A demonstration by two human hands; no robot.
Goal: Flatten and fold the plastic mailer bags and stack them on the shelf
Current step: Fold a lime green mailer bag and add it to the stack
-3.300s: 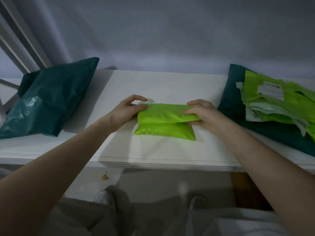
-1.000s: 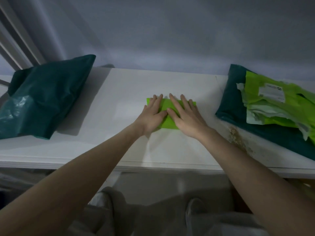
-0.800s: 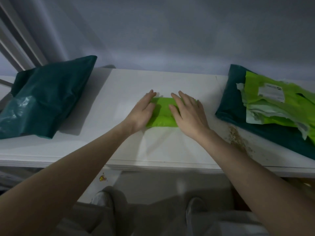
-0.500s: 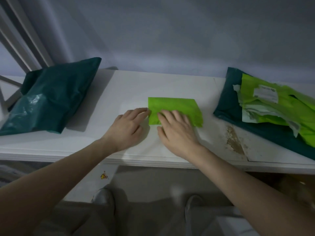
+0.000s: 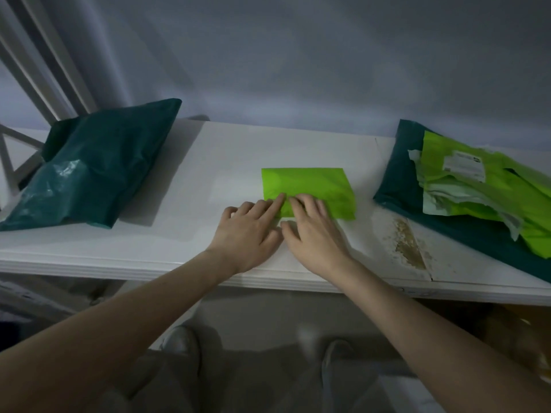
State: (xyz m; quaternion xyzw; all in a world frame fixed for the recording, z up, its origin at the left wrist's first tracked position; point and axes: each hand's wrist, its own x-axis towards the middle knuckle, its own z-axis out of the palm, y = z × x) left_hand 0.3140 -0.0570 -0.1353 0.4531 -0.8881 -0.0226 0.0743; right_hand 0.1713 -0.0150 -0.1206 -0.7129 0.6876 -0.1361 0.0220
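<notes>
folded lime-green mailer (image 5: pixel 308 189) is lying flat on the white shelf (image 5: pixel 185 210), pretty much in the middle of it. my left hand (image 5: pixel 249 231) is at the mailer's near left corner, fingers straight and a bit spread, index tip resting on the near edge. my right hand (image 5: pixel 313 231) is just beside it, fingers straight and laid over the mailer's near edge, thumb on the shelf. neither one's gripping anything. left of the mailer, well apart, sits a puffy dark teal bag (image 5: pixel 92 168). right of the mailer there's a flat teal bag (image 5: pixel 396 186) with crumpled lime-green mailers (image 5: pixel 489 189) piled on top.
</notes>
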